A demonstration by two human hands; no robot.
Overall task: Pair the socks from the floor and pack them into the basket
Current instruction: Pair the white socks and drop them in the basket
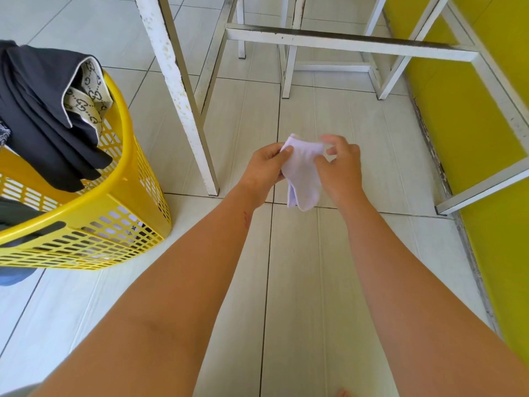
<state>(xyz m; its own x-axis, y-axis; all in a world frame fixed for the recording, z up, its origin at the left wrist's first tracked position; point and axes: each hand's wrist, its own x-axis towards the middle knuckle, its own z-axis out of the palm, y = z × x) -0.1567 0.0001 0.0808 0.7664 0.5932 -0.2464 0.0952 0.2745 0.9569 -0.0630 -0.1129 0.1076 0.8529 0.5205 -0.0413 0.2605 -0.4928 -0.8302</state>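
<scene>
White socks (302,174) hang in the air above the tiled floor, laid together so two layers show at the lower end. My left hand (264,164) pinches their upper left edge. My right hand (339,164) grips their right side near the cuff. A yellow slotted basket (114,213) stands on the floor to the left, about an arm's width from the socks. Dark clothes (43,110) with a patterned beige strap are draped over its rim, and pale items show through its slots.
White metal table legs (183,96) and crossbars (343,43) stand just beyond my hands. A yellow wall (472,124) runs along the right. Pale floor tiles (315,267) stretch below my arms. A blue object (14,277) lies behind the basket's base.
</scene>
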